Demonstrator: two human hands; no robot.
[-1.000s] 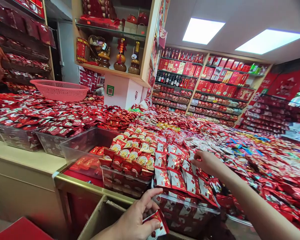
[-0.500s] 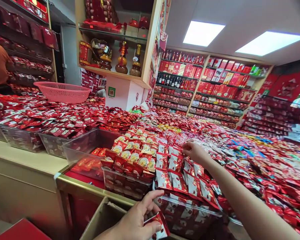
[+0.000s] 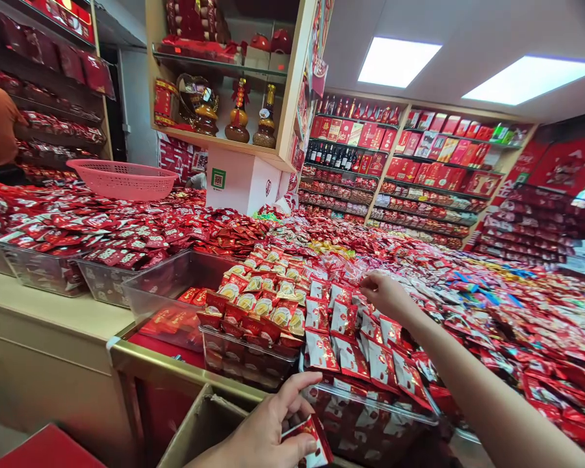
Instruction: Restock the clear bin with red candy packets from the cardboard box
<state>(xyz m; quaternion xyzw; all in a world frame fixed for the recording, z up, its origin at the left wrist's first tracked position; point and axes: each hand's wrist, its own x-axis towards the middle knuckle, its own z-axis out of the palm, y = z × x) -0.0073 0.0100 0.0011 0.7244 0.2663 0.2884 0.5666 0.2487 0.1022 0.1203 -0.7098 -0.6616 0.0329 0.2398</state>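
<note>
At counter edge, L hand (image 3: 263, 435) pinching red-white packet (image 3: 308, 442), long axis tilted up-left, R hand (image 3: 387, 296) fingers bunched on packet rows (image 3: 351, 338).

- Two bright square ceiling lights (image 3: 400, 62) shine at the upper right.
- The white ceiling (image 3: 468, 29) slopes down to the right.
- Tall wooden shelves full of red boxes (image 3: 409, 162) fill the far wall in the middle.
- A pale wooden shelf unit with glass shelves (image 3: 283, 97) stands at the top middle.
- A cream counter top (image 3: 43, 309) sits at the lower left.
</note>
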